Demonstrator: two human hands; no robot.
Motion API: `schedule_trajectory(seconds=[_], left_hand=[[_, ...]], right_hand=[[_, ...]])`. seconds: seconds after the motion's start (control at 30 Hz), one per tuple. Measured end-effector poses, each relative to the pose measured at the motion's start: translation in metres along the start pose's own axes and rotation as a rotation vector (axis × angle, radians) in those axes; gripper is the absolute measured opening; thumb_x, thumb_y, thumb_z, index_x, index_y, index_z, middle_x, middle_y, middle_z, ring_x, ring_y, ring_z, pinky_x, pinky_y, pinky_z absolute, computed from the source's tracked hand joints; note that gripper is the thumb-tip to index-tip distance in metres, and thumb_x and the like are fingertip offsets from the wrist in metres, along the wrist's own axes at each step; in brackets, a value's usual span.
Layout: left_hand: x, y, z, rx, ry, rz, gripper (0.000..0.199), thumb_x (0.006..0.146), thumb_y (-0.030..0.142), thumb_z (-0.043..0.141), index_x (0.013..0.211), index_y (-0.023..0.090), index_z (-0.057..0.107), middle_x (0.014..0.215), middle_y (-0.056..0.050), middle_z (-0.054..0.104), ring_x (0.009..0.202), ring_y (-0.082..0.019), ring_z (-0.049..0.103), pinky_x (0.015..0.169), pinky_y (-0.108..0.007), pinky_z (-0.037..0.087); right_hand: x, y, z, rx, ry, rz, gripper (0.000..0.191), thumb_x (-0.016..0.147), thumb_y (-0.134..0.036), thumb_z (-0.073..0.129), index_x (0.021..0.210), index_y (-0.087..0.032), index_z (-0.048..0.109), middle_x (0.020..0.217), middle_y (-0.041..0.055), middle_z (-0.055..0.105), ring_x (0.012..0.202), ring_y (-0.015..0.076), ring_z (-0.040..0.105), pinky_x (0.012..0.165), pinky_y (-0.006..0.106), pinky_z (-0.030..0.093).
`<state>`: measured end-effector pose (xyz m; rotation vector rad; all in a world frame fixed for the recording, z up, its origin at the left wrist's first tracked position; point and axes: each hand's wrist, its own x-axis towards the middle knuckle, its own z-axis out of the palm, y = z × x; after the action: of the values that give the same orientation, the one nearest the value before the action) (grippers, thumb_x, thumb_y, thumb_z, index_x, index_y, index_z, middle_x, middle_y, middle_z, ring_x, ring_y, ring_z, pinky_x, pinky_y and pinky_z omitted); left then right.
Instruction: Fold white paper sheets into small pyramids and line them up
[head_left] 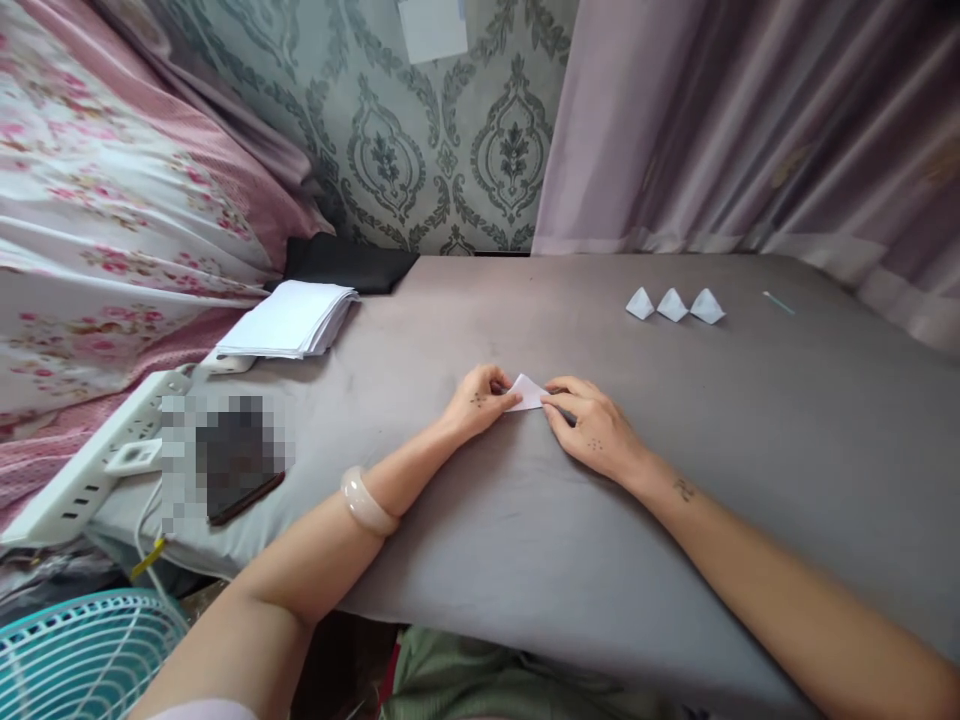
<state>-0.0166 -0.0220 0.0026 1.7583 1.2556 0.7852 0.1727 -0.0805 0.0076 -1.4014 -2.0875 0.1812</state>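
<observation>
Between my two hands is a small folded piece of white paper (pixel 526 394), roughly triangular with its tip pointing away from me. My left hand (pixel 481 402) pinches its left corner between thumb and fingers. At the right corner, the fingertips and thumb of my right hand (pixel 592 418) close on the paper. Both hands are low over the grey cloth-covered surface (pixel 465 530). Farther back on the right, three folded white paper pieces (pixel 673 305) stand in a row, each with a pointed top.
A stack of white paper (pixel 289 318) lies at the left, before a black flat item (pixel 349 262). Nearer are a white power strip (pixel 90 460) and a partly blurred dark device (pixel 240 465). A turquoise fan (pixel 90 650) stands lower left. A thin stick (pixel 778 302) lies far right.
</observation>
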Motion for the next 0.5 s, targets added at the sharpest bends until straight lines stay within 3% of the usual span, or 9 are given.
schedule_trajectory(seconds=[0.13,0.2,0.3,0.4,0.5], left_hand=[[-0.008,0.009,-0.001,-0.344,-0.015,0.01,0.027,0.069,0.035,0.073,0.076,0.015,0.056,0.077,0.0,0.059,0.067,-0.009,0.051,0.062,-0.022,0.04],[-0.012,0.016,-0.002,-0.475,0.01,0.047,0.03,0.067,0.035,0.075,0.075,0.015,0.054,0.087,-0.002,0.061,0.073,-0.009,0.054,0.068,-0.022,0.043],[-0.016,0.025,-0.003,-0.576,0.062,0.104,0.033,0.067,0.036,0.077,0.075,0.015,0.052,0.099,-0.003,0.061,0.077,-0.009,0.055,0.071,-0.023,0.045],[-0.019,0.03,-0.002,-0.598,0.071,0.165,0.033,0.068,0.036,0.077,0.074,0.015,0.052,0.104,-0.004,0.058,0.081,-0.01,0.055,0.072,-0.024,0.046],[-0.023,0.031,0.003,-0.652,0.033,0.183,0.033,0.068,0.033,0.078,0.077,0.015,0.051,0.096,-0.003,0.057,0.08,-0.009,0.055,0.071,-0.023,0.045]], right_hand=[[0.005,0.002,0.001,0.264,0.252,0.126,0.017,0.086,-0.027,0.054,0.097,-0.02,0.065,0.108,0.0101,0.065,0.097,0.0213,0.064,0.085,0.04,0.053],[0.008,0.0,0.001,0.448,0.349,0.26,0.028,0.08,-0.032,0.063,0.104,-0.019,0.058,0.11,0.0118,0.064,0.094,0.0212,0.065,0.08,0.039,0.055],[0.011,-0.008,-0.003,0.774,0.247,0.407,0.045,0.072,-0.038,0.072,0.108,-0.018,0.055,0.11,0.0137,0.065,0.096,0.0222,0.065,0.081,0.039,0.055],[0.012,-0.021,-0.008,1.018,0.087,0.43,0.042,0.071,-0.041,0.073,0.104,-0.019,0.061,0.108,0.0119,0.069,0.103,0.0231,0.064,0.089,0.04,0.052],[0.011,-0.028,-0.011,1.079,0.11,0.454,0.034,0.072,-0.043,0.072,0.095,-0.02,0.067,0.103,0.0083,0.072,0.099,0.0232,0.066,0.09,0.042,0.051]])
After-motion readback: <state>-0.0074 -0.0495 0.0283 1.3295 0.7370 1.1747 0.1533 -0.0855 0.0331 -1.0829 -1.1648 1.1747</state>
